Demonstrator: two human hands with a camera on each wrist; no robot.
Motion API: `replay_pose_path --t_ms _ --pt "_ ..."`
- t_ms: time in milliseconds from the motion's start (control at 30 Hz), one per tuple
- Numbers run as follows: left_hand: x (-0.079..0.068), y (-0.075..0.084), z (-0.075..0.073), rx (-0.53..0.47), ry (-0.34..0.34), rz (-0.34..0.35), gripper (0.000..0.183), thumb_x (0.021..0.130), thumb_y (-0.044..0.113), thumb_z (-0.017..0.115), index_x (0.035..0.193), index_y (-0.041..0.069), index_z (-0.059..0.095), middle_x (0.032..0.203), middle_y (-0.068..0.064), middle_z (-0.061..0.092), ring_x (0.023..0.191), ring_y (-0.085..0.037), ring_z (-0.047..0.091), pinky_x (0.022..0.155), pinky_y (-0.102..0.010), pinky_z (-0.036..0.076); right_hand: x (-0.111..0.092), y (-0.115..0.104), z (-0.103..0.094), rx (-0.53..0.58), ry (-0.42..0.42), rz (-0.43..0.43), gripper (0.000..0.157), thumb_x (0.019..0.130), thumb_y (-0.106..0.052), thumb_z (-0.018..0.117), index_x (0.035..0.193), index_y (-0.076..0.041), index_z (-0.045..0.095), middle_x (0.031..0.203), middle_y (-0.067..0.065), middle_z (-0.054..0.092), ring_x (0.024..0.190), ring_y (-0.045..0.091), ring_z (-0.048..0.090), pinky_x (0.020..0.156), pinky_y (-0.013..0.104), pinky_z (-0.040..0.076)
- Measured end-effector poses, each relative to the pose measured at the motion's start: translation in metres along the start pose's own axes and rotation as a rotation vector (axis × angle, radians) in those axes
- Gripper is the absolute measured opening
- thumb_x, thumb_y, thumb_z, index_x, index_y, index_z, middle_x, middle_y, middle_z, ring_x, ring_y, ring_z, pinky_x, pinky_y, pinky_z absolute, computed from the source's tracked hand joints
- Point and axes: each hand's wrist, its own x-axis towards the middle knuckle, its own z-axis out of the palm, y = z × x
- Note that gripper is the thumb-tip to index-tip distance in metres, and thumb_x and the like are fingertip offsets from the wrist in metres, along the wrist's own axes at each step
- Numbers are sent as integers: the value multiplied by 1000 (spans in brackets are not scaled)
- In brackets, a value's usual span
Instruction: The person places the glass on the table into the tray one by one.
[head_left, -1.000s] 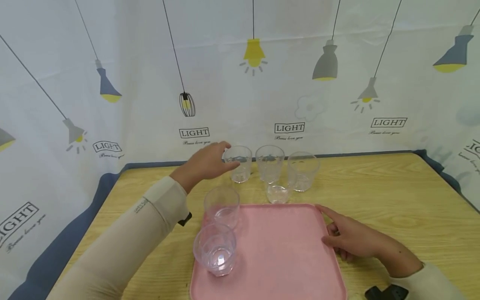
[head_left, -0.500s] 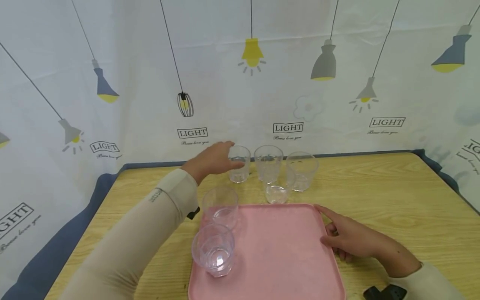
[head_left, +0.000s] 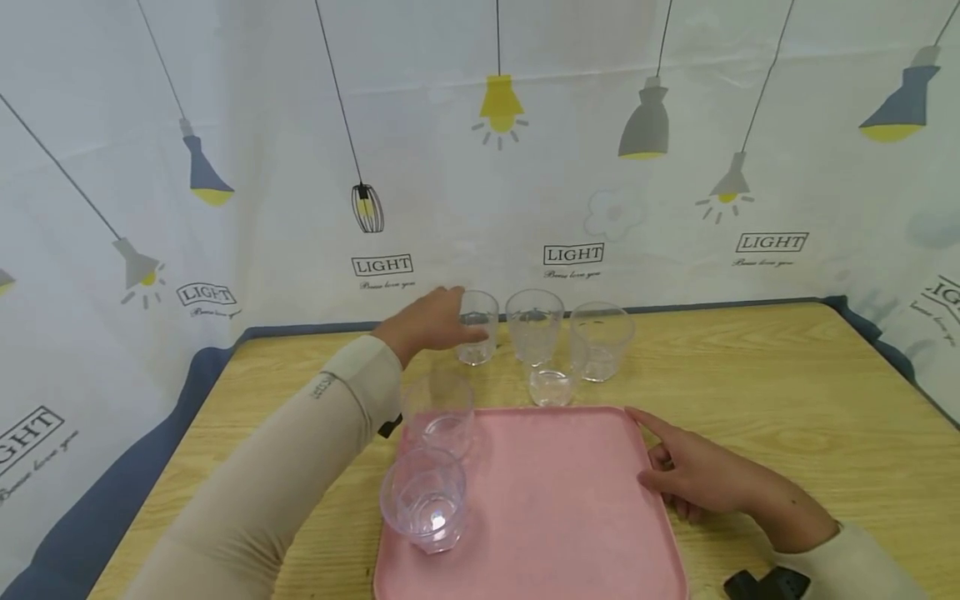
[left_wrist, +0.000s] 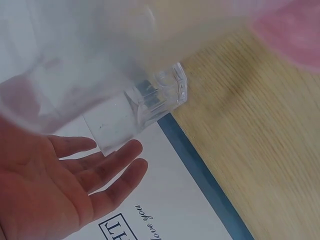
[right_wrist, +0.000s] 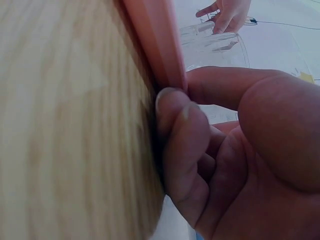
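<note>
My left hand reaches to the leftmost clear plastic cup of the back row, fingers behind it and thumb toward its front. In the left wrist view the fingers are spread and only slightly bent, their tips right at the edge of that cup. My right hand pinches the right rim of the pink tray; its curled fingers show at the tray edge in the right wrist view. On the tray's left side stand a front cup and a rear cup.
Two more clear cups, a middle one and a right one, stand along the back, with a smaller-looking cup before them, close to the tray's far edge. A lamp-patterned cloth hangs behind the wooden table.
My left hand has moved slightly right and closer in around the leftmost back cup. The right hand stays on the tray's rim, and the cups stand where they were.
</note>
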Motion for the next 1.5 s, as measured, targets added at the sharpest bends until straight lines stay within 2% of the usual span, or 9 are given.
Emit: replay_pose_path --t_ms 333,600,867,1033,1200,1500 --pt "0 0 0 17 22 -26 93 94 51 64 158 1 19 162 -19 28 150 -36 29 121 -49 27 -1 -3 -1 -27 -3 11 88 101 -19 59 160 -7 -4 82 10 63 53 17 59 46 34 52" --pt "-1 -5 2 0 60 -26 100 87 57 69 157 2 24 159 -19 35 144 -36 39 117 -49 34 0 -3 0 -26 8 20 87 100 -18 60 160 -7 -3 81 9 63 53 17 58 45 34 52" --pt "-7 -10 1 -26 40 -50 96 87 58 67 157 5 28 161 -21 28 148 -38 31 118 -52 31 -1 -4 1 -16 3 11 87 101 -17 59 160 -7 -4 81 9 63 52 16 58 45 33 51" --pt "-13 -10 -1 -66 49 -57 92 86 58 69 154 7 34 157 -21 33 136 -37 45 111 -53 40 -1 -5 1 -15 9 15 88 100 -17 59 160 -7 -4 82 9 63 52 16 58 44 33 51" --pt "-20 -9 -4 -85 66 -49 91 85 58 70 153 9 35 154 -18 35 129 -35 51 108 -52 43 0 -5 1 -15 5 14 87 101 -16 58 160 -7 -4 81 9 63 52 16 58 44 33 51" --pt "-25 -7 -5 -109 78 9 91 84 58 70 153 9 35 155 -17 34 132 -34 49 110 -51 42 1 -3 1 19 -12 -6 85 102 -13 55 160 -6 -7 82 10 63 52 16 57 44 32 50"
